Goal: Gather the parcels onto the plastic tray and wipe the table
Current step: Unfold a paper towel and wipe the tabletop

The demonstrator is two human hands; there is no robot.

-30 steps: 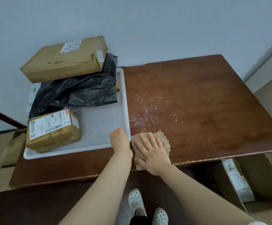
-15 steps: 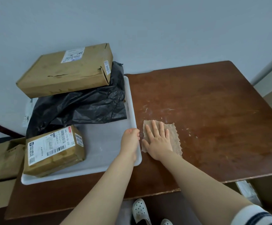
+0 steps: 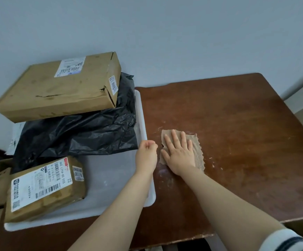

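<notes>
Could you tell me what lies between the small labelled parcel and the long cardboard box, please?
In the head view, a black plastic bag lies between the small labelled parcel and the long cardboard box, on the tray.

My tan frayed cloth point(image 3: 199, 153) on the reddish-brown wooden table point(image 3: 237, 115) (streaked white); my white sleeve point(image 3: 288, 240), lower right, striped navy.

Tray point(image 3: 110, 178) on table point(image 3: 237, 124), left side. On tray: small parcel point(image 3: 45, 187) front, bag point(image 3: 85, 134) behind, long box point(image 3: 60, 87) atop bag. Cloth point(image 3: 198, 156) just right of tray.
</notes>
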